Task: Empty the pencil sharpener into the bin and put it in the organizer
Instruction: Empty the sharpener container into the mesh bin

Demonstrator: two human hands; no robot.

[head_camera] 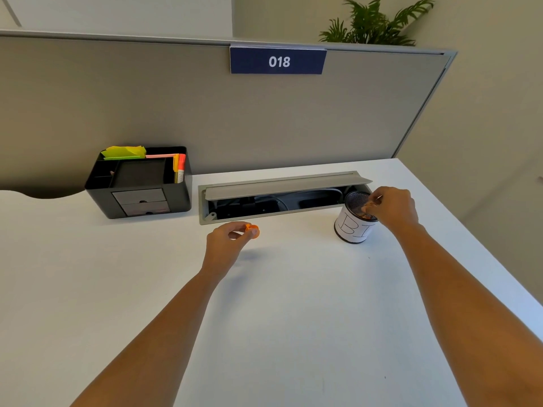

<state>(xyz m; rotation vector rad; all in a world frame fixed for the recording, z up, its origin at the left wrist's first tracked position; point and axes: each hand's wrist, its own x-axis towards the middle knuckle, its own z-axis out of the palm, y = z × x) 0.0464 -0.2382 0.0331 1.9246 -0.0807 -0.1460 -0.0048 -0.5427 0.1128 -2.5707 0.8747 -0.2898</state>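
Note:
My left hand (227, 240) is above the white desk, mid-left, pinching a small orange piece of the pencil sharpener (252, 230) between thumb and fingers. My right hand (392, 207) is over the mouth of the bin (354, 230), a black mesh cup wrapped in white paper with letters on it, and holds a small clear piece of the sharpener (370, 204) tilted over the opening. The organizer (141, 183), a black box with two small drawers and several compartments, stands at the back left against the partition.
An open grey cable tray (282, 195) with cables inside runs along the desk's back edge between organizer and bin. Sticky notes (126, 151) fill the organizer's rear slots. The desk's right edge (470, 230) falls away just beyond the bin.

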